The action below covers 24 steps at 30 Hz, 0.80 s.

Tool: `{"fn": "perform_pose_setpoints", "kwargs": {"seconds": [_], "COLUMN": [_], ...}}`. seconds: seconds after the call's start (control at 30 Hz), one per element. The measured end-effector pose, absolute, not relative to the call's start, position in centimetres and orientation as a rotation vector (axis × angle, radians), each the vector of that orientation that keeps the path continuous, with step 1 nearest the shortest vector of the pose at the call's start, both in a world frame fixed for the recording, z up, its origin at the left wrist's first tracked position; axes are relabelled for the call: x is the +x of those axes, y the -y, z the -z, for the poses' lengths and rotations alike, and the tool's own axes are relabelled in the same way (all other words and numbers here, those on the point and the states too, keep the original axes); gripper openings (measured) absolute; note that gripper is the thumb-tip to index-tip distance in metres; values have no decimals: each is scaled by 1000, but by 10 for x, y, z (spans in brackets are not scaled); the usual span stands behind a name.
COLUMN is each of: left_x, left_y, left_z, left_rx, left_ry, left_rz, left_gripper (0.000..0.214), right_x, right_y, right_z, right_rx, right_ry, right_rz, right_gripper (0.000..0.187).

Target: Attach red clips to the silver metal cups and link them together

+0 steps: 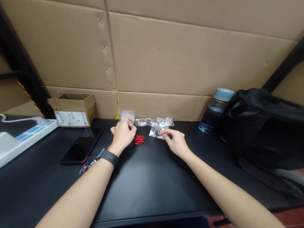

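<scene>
My left hand (123, 134), with a dark watch (108, 157) on the wrist, reaches to a small stack of clear plastic bags (127, 114) by the cardboard wall. Its fingers are curved and apart, the tips partly hidden against the bags. My right hand (177, 141) pinches at the right edge of a small clear packet (156, 131) with a round item and a red piece in it. Behind that lie several similar shiny packets (142, 122) in a row. Between my hands is a little heap of red clips or loops (139, 140), too small to tell exactly.
A phone (82, 146) and a keychain (89, 165) lie left of my forearm. Farther left are a white power strip (27, 137) and an open cardboard box (74, 111). On the right stand a blue-capped bottle (215, 108) and a black backpack (275, 130) on the black table (151, 189).
</scene>
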<state>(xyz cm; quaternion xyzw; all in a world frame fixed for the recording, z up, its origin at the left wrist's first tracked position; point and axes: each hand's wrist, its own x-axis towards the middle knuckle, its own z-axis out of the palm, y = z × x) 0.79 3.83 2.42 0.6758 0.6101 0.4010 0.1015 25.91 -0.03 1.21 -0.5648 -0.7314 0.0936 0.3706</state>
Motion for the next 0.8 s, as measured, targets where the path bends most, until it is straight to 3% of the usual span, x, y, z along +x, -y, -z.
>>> {"fn": "perform_pose_setpoints", "kwargs": {"seconds": [0.33, 0.53, 0.8], "left_x": [25, 23, 19], "left_y": [-44, -56, -57], "left_z": [-1, 11, 12], "left_rx": [1961, 1844, 1913], "left_ry": [-1569, -1519, -1460], "left_rz": [-1399, -1507, -1496], "left_gripper": [17, 20, 43], "right_x": [235, 220, 229], "right_y": [-84, -112, -96], "right_z": [-19, -22, -20], "right_rx": [-1456, -1689, -1704], "right_ry": [1951, 2002, 2117], "right_rz": [-267, -74, 104], "right_gripper": [22, 34, 18]}}
